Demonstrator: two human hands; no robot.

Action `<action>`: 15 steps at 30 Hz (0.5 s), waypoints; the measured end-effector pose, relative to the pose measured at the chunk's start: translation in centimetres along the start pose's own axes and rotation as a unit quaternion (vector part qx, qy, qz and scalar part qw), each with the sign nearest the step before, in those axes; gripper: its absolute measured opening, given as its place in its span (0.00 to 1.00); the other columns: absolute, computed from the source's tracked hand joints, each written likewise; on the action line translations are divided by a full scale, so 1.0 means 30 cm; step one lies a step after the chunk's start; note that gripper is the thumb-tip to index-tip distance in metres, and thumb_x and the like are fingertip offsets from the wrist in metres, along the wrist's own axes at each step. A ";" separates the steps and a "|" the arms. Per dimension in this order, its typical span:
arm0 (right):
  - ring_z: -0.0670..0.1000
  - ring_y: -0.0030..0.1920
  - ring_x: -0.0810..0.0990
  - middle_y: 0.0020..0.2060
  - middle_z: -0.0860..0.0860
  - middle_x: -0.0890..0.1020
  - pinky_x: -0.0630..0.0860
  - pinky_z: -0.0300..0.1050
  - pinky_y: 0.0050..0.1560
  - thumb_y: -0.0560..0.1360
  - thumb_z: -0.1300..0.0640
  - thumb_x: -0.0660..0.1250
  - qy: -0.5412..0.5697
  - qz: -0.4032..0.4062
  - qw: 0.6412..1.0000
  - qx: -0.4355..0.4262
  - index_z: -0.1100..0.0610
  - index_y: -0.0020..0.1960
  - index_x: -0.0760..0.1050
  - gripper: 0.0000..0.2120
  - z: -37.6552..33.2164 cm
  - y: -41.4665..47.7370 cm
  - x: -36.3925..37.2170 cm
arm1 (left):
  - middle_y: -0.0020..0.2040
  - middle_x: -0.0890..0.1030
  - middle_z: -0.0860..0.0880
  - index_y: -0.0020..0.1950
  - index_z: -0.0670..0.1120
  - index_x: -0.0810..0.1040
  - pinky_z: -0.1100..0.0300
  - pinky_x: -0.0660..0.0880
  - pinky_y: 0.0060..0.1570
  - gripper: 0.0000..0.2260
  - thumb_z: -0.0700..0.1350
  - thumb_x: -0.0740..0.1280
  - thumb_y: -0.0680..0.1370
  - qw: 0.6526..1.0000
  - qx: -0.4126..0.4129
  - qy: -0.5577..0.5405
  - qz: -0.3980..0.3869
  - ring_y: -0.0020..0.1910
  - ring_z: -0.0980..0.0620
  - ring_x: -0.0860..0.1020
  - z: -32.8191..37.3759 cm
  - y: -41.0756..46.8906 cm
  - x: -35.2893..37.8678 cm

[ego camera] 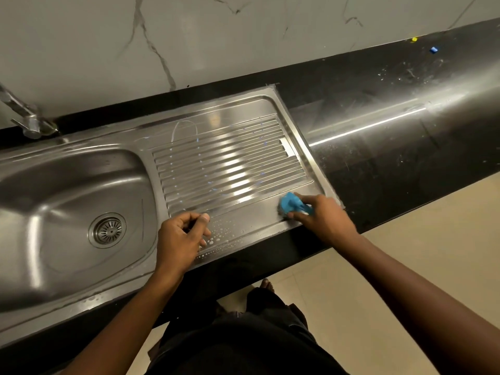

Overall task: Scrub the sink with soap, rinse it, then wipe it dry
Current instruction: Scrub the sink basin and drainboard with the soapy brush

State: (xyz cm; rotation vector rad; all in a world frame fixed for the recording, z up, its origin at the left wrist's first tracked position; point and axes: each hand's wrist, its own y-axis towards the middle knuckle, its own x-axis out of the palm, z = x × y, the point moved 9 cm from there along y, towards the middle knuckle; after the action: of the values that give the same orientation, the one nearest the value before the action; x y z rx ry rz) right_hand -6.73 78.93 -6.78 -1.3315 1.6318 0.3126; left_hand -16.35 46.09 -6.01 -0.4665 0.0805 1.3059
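Sink (pixel 67 185) in black counter (pixel 392 158) (soap-beaded): right hand (pixel 324 217) grips blue scrubber (pixel 290 203), left hand (pixel 180 239) loosely curled, empty.

A glossy black stone countertop (pixel 378 163) holds a stainless steel sink (pixel 67 190) with a ribbed steel drainboard (pixel 230 163), set into it. White specks (pixel 411 69) dust its far right stretch (near a small yellow scrap (pixel 414 39) and a small blue scrap (pixel 434 49)). Soap bubbles (pixel 219 236) and a blue scrubbing brush (pixel 290 203) sit at the drainboard's near edge.
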 end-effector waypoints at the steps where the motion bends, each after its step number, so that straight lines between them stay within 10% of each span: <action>1: 0.48 0.52 0.83 0.61 0.53 0.83 0.83 0.52 0.56 0.77 0.44 0.73 -0.008 0.007 1.000 0.015 0.49 0.74 0.74 0.27 0.038 0.007 -0.038 | 0.37 0.85 0.48 0.47 0.47 0.86 0.51 0.81 0.38 0.07 0.46 0.70 0.82 1.000 -0.001 -0.001 0.001 0.33 0.48 0.82 0.001 0.003 -0.002; 15: 0.47 0.51 0.82 0.63 0.52 0.83 0.82 0.50 0.58 0.78 0.47 0.73 -0.057 -0.027 0.998 0.030 0.48 0.75 0.72 0.28 0.069 0.038 -0.097 | 0.37 0.86 0.48 0.44 0.48 0.85 0.52 0.80 0.37 0.08 0.47 0.71 0.83 1.000 0.000 0.010 -0.002 0.31 0.52 0.82 0.025 0.015 0.031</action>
State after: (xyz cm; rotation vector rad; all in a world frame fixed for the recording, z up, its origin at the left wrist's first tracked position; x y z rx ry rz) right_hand -6.85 82.58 -5.91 -1.2856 1.4964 0.3000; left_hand -16.69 47.28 -5.76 -0.4786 0.0962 1.2970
